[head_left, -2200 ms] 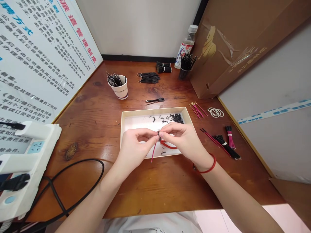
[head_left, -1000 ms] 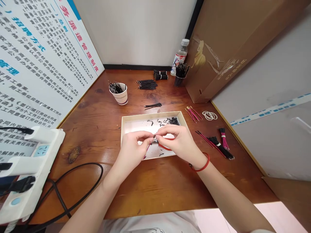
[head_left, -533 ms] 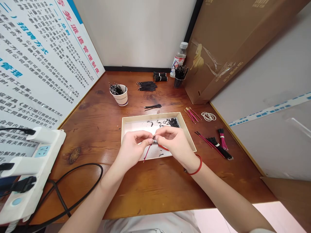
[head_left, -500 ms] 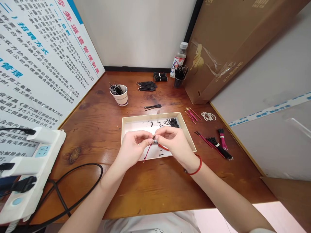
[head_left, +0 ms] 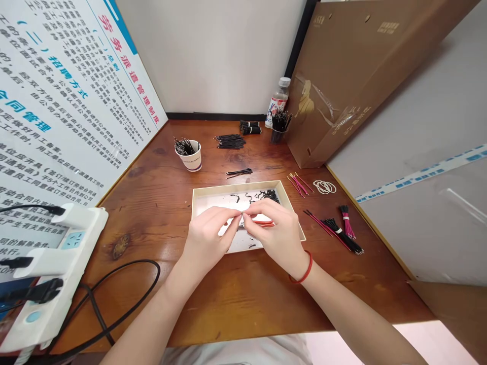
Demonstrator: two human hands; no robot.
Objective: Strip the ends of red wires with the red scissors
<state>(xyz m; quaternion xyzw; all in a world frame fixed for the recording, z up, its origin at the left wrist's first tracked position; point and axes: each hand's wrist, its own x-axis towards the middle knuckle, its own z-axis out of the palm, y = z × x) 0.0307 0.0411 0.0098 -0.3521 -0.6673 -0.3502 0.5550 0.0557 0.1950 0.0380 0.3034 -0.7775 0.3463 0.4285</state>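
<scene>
Left hand (head_left: 207, 230): in the head view, thumb and forefinger pinch together on a tiny dark piece (head_left: 242, 213), too small to name.
Right hand (head_left: 277, 228): thumb and forefinger clamp what looks like the same piece from the other side, the two hands almost touching.
Tiny dark piece: between the hands, above the shallow tray (head_left: 213, 190).
Tray: black scraps (head_left: 271, 194) lie toward its far right corner; a red-handled tool (head_left: 265, 223) is partly hidden by the right hand.
Step in hand: seemingly fine two-handed fingertip work.
Next move: probably calls for a light, steady pinch over the tray.
Tabletop (head_left: 228, 304): loose black wires (head_left: 239, 173) beyond the tray, pink wires (head_left: 300, 185) to its right.
</scene>
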